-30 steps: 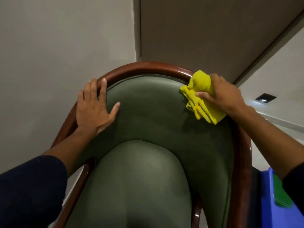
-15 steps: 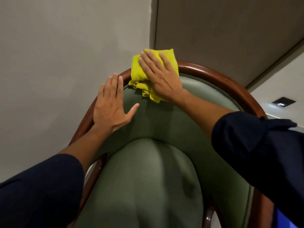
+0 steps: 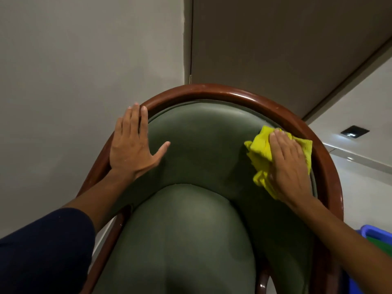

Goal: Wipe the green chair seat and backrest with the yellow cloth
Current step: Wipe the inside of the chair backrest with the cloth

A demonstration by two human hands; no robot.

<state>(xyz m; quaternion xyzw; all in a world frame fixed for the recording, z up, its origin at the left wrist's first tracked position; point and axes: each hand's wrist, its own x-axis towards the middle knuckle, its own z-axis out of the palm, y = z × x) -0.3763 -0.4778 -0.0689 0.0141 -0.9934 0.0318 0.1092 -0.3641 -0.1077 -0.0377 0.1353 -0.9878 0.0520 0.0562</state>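
The green chair fills the middle of the head view: a curved green backrest (image 3: 203, 141) inside a glossy brown wooden frame (image 3: 212, 91), and a green seat (image 3: 180, 236) below it. My right hand (image 3: 290, 166) lies flat on the crumpled yellow cloth (image 3: 259, 152), pressing it against the right side of the backrest beside the frame. My left hand (image 3: 132, 145) rests flat, fingers together and thumb spread, on the left edge of the backrest and frame. It holds nothing.
A pale wall stands behind the chair, with a brown door panel (image 3: 275, 39) to the right. A blue bin (image 3: 375, 234) with something green inside sits at the lower right edge. A dark floor fitting (image 3: 354, 131) lies on the light floor.
My right hand has swept the yellow cloth from the top left of the backrest across to its right side. My left hand has stayed on the left edge.
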